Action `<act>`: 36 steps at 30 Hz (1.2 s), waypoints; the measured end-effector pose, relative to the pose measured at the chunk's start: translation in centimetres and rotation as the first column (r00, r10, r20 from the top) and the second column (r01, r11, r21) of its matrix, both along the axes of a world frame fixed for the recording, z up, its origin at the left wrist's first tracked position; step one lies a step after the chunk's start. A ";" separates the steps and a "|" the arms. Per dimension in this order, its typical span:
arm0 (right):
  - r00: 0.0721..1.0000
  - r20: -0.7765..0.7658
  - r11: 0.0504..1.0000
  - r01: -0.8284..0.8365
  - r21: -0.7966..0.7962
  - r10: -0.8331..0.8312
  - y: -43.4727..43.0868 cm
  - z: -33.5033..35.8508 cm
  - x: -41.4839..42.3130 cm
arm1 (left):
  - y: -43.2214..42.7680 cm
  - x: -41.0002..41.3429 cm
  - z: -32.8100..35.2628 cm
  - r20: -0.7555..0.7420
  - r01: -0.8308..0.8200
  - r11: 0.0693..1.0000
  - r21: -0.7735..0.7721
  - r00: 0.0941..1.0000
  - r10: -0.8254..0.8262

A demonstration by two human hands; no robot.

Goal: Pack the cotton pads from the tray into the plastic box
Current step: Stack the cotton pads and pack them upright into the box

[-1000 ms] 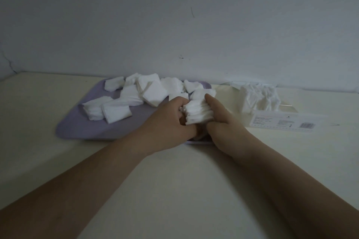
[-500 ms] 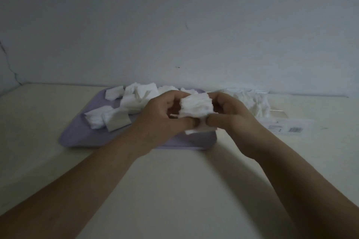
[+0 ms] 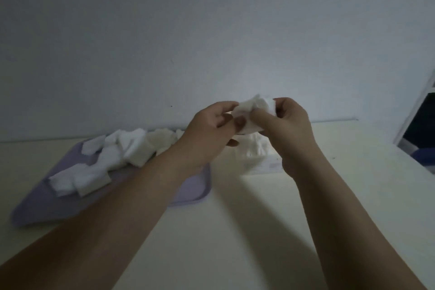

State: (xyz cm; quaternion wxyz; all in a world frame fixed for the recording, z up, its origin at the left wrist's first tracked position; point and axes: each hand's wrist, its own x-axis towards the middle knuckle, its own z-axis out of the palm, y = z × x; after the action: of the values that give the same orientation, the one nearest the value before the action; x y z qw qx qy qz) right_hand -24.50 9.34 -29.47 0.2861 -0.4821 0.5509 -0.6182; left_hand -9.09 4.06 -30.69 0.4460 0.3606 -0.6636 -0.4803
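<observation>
A stack of white cotton pads (image 3: 253,113) is held in the air between both hands, above the gap between tray and box. My left hand (image 3: 207,134) grips its left side and my right hand (image 3: 288,125) grips its right side. Several loose cotton pads (image 3: 122,150) lie piled on the lilac tray (image 3: 58,205) at the left. The clear plastic box (image 3: 259,155), with pads inside, sits right of the tray, partly hidden behind my hands.
A cream table (image 3: 235,231) runs up to a plain white wall (image 3: 211,30). A dark doorway or frame (image 3: 421,125) stands at the far right, with a blue object (image 3: 426,159) below it beyond the table edge.
Both hands have lifted the stack of pads off the tray's front right corner and carried it up and to the right, toward the box. The camera view has tilted.
</observation>
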 end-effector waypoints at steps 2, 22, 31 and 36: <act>0.985 -0.084 0.989 0.149 0.009 -0.148 -0.3 -0.4 -1.5 | -0.9 -1.4 -0.9 0.120 -0.111 0.990 -0.087 0.985 0.121; 0.524 -0.842 0.824 0.530 0.203 -0.129 -4.2 -3.9 -4.9 | -0.6 -2.8 -4.5 0.459 0.025 0.882 -0.471 0.861 0.220; 0.689 -0.713 0.889 0.399 0.224 -0.130 -3.3 -4.0 -5.1 | -1.2 -2.7 -5.5 0.498 0.006 0.918 -0.396 0.842 0.209; 0.674 -0.727 0.875 0.423 0.235 -0.131 -3.0 -3.7 -4.1 | -0.8 -2.7 -5.3 0.522 0.010 0.924 -0.382 0.827 0.207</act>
State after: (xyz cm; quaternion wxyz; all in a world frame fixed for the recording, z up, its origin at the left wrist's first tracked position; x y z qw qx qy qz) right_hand -28.64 6.34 -33.17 0.0491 -0.5197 0.7949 -0.3091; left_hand -11.79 3.26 -35.97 0.3191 0.4281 -0.8219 -0.1981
